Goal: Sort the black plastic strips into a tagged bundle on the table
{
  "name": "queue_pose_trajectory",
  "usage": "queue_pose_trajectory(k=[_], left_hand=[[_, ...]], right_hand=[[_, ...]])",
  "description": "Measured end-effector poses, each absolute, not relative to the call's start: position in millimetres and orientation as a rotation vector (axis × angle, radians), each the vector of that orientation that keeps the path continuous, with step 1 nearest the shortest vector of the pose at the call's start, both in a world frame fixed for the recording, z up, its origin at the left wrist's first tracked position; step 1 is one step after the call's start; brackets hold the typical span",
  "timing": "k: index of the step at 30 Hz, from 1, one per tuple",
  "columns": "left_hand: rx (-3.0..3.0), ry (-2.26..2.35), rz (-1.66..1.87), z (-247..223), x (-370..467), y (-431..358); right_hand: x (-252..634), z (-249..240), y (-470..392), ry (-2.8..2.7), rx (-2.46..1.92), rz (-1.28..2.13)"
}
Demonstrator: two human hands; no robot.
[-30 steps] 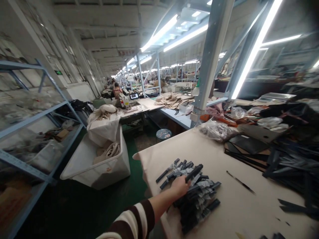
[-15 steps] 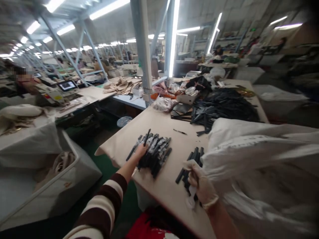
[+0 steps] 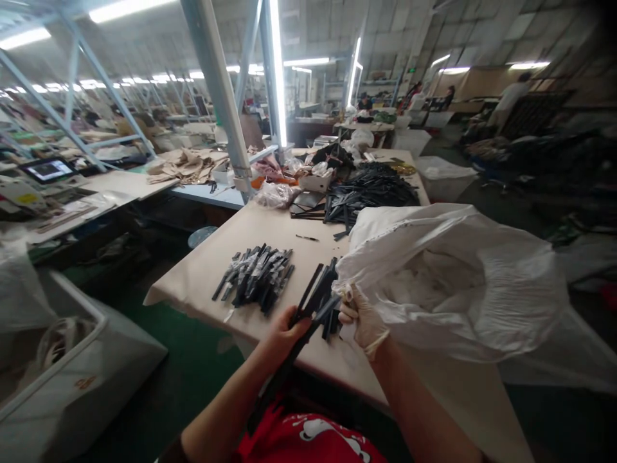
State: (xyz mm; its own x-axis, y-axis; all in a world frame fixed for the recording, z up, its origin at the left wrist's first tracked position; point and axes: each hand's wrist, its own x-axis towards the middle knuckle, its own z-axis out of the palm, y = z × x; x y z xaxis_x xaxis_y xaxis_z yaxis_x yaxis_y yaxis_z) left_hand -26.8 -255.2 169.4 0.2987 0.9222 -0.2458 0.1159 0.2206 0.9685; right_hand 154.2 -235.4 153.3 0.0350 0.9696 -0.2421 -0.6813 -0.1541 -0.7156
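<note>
My bare left hand point(image 3: 289, 331) is closed round a bundle of long black strips point(image 3: 277, 379), which slants from the table edge down toward my lap. My right hand point(image 3: 357, 315), in a pale glove, is closed with its fingertips pinched together beside the upper end of these strips. What it grips is hard to make out, as the white bag's edge lies directly behind it. Under and beyond my hands lies a small pile of black strips point(image 3: 330, 273). Farther left on the table is a bunch of black strips with shiny clear wrapping point(image 3: 258, 273).
A large open white bag point(image 3: 424, 225) stands on the right of the cloth-covered table point(image 3: 193, 270). Behind it is a heap of black strips point(image 3: 376, 186). A clear plastic bag point(image 3: 274, 195) lies near the post point(image 3: 222, 96). A white bin point(image 3: 96, 347) stands at left.
My left hand has left the wrapped bunch, come back right and nearer, and now holds long black strips. My right hand has closed in beside it. The view has turned right.
</note>
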Motion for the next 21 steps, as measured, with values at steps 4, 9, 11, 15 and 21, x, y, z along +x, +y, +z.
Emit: queue_pose_trajectory(k=[4,9,11,15,21], left_hand=[[1.191,1.113,0.836,187.0,-15.7,-281.8],[1.296,1.124,0.764,191.2,-21.6,-285.9],[1.369,1.190,0.786,188.0,-24.4,-284.9],[1.597,1.327,0.858,179.7,-25.6,-280.4],[1.240,1.199,0.746,174.9,-22.2,-286.3]], right_hand=[[153.1,161.2,-250.1,-0.449,-0.818,1.481],[158.7,164.4,-261.0,-0.533,-0.907,1.452],[160.9,165.1,-265.0,-0.620,-0.994,1.456],[150.6,167.2,-275.2,-0.939,-1.202,1.439],[132.7,166.9,-278.9,-1.056,-1.234,1.389]])
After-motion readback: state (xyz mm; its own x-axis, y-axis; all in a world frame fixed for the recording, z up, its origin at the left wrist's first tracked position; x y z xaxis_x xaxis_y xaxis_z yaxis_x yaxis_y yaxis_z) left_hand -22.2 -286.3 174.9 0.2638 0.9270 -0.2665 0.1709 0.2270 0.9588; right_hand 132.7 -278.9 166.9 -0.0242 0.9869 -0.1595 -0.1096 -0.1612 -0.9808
